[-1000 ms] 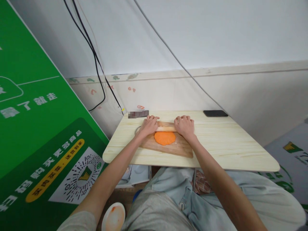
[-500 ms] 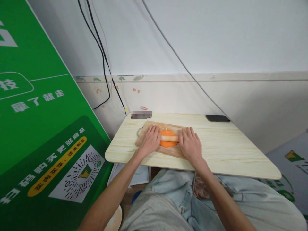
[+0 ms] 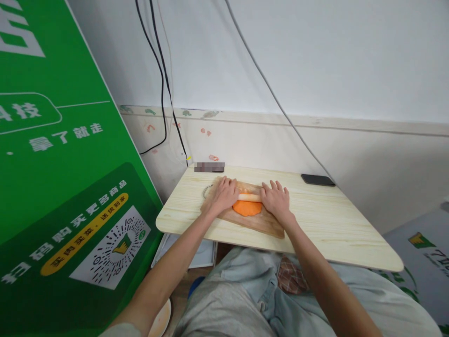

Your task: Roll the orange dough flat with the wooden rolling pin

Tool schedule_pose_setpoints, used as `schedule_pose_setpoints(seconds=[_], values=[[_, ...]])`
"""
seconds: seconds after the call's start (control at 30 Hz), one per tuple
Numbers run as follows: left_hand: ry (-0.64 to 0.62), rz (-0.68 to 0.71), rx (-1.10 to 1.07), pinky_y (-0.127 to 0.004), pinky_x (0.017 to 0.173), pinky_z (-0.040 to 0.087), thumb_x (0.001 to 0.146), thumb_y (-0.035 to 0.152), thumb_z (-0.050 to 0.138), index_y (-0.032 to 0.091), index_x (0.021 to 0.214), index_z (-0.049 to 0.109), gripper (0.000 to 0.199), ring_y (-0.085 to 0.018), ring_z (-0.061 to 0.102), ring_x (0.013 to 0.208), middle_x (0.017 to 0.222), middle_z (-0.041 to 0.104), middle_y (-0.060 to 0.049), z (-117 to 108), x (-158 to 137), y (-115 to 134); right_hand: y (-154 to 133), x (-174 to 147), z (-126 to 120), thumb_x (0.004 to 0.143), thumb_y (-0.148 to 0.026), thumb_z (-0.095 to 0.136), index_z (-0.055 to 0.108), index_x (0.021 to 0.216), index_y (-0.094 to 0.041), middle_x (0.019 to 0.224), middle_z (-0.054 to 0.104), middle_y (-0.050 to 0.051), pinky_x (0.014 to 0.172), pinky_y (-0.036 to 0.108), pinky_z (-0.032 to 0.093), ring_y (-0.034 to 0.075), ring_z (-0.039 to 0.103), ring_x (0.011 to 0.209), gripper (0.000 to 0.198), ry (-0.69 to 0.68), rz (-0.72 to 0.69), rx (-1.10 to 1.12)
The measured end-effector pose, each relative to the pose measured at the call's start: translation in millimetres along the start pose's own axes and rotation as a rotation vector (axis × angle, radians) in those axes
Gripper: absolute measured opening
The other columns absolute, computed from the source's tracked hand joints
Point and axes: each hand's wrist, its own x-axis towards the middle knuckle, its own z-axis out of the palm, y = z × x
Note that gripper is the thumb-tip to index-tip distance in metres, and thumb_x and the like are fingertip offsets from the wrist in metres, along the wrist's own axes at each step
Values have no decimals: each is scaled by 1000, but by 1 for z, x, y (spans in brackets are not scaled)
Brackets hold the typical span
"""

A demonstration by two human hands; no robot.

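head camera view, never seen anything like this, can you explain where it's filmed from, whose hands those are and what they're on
There's no machine here: these are a person's own bare hands, seen by a camera worn on their head, looking forward and down. The left hand and right hand lie over the two ends of a pale rolling pin; how firmly they grip is hidden. The pin lies across a flat orange piece, perhaps dough, on a wooden board. Beneath is a pale table, with a dark phone-like slab at the far right and a blurred-out item at the far left.
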Motion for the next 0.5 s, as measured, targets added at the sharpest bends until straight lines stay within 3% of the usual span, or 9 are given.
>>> schedule_pose_setpoints(seconds=[0.13,0.3,0.5], values=[[-84,-34,-6,-49,117,44,107,21,40,15,129,67,36,-31,60,126,124,71,-17,-4,10,-2,1,11,-3,111,-38,27,60,157,-25,165,54,14,120,55,36,33,42,154,58,-67,-9,-6],[-149,-43,27,-49,113,44,110,31,38,16,141,62,42,-32,59,125,134,67,-17,-12,13,-4,-1,7,-2,112,-38,24,58,158,-25,164,55,15,120,56,36,33,44,153,59,-55,-1,-26],[-202,37,75,-48,111,45,112,27,34,16,126,65,36,-30,61,122,126,68,-16,-20,8,-2,-4,-3,-3,110,-32,28,62,154,-24,161,58,14,119,55,38,32,48,149,56,-23,19,-8]])
